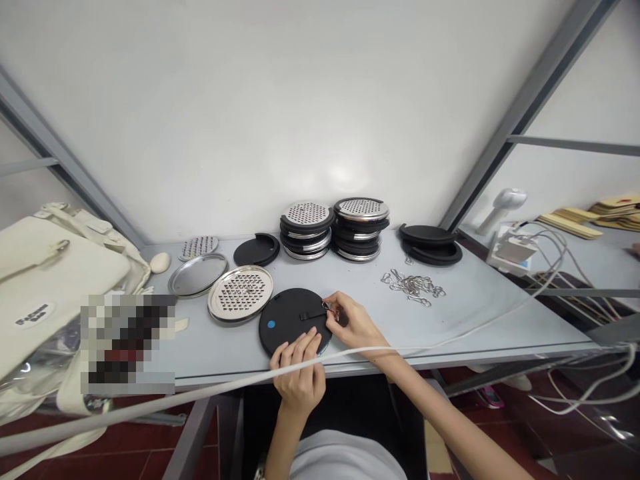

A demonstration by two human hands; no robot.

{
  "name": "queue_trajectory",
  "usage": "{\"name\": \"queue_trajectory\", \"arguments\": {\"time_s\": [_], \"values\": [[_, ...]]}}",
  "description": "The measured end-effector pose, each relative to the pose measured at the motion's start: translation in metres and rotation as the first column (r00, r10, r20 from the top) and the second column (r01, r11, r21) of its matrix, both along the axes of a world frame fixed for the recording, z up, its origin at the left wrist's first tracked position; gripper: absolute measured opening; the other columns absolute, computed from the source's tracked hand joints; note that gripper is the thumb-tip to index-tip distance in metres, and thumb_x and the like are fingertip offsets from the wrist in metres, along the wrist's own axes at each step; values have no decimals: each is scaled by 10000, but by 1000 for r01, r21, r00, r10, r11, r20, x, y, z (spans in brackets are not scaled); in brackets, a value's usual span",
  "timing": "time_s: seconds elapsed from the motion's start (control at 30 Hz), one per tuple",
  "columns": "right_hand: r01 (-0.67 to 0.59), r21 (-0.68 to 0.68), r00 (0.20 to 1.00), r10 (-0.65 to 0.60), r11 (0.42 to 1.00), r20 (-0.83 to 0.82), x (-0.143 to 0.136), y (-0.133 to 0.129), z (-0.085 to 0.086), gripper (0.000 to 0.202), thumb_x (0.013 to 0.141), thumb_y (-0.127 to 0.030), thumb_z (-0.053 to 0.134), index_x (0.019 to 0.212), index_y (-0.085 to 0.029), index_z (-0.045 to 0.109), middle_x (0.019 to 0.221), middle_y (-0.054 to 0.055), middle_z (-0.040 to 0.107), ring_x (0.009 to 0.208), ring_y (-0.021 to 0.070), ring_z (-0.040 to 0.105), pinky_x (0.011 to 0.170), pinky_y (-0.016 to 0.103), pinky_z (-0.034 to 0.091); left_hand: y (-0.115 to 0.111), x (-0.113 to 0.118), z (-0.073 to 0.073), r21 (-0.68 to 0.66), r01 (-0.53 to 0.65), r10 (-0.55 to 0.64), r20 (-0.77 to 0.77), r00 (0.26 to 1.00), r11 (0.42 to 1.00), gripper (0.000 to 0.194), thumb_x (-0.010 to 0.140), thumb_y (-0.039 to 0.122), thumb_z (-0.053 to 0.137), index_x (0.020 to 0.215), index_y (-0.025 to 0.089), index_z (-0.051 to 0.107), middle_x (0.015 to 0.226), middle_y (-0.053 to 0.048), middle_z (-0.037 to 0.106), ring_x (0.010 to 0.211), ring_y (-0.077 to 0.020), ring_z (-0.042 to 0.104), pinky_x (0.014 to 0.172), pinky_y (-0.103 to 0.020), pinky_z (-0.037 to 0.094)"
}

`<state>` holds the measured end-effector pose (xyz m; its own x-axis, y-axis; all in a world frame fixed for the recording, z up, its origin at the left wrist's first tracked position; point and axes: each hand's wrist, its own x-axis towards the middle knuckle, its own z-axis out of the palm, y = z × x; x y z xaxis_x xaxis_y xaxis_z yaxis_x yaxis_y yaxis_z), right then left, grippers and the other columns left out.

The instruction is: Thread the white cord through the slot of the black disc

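A black disc [287, 313] with a blue dot and a short black strap [311, 315] lies on the table near its front edge. My left hand [300, 370] is on the disc's near side, fingers together over its top, holding it. At the disc's right edge my right hand [353, 323] pinches a small metal snap hook [326, 306] by the strap's end. Its far part is hidden by my fingers. To the right is a pile of loose metal snap hooks [413, 285]. A round metal grater plate [241, 293] sits just left of the disc.
Two stacks of black-rimmed graters [306, 233] stand by the wall. Black round covers [431, 243], another black base [257, 249] and a metal lid [199, 275] lie around. A white cable [200, 389] crosses in front; a cream bag [65, 273] is at the left.
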<state>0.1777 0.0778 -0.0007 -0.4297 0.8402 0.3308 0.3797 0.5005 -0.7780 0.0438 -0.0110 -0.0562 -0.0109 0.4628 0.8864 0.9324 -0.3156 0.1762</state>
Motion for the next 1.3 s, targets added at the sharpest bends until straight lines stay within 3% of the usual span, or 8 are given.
{"name": "queue_trajectory", "arguments": {"time_s": [1.3], "values": [[-36,-89,999,36,995,-5,1,0,-1,128,841,-221,468,963,-190,448,688,-48,458,597,111,465,595,246,390,0,0,-2,6,-4,4,-2,1000,1000,324,831,77,448,1064,163,655,1038,-59,703,934,-186,625,939,-356,345]]}}
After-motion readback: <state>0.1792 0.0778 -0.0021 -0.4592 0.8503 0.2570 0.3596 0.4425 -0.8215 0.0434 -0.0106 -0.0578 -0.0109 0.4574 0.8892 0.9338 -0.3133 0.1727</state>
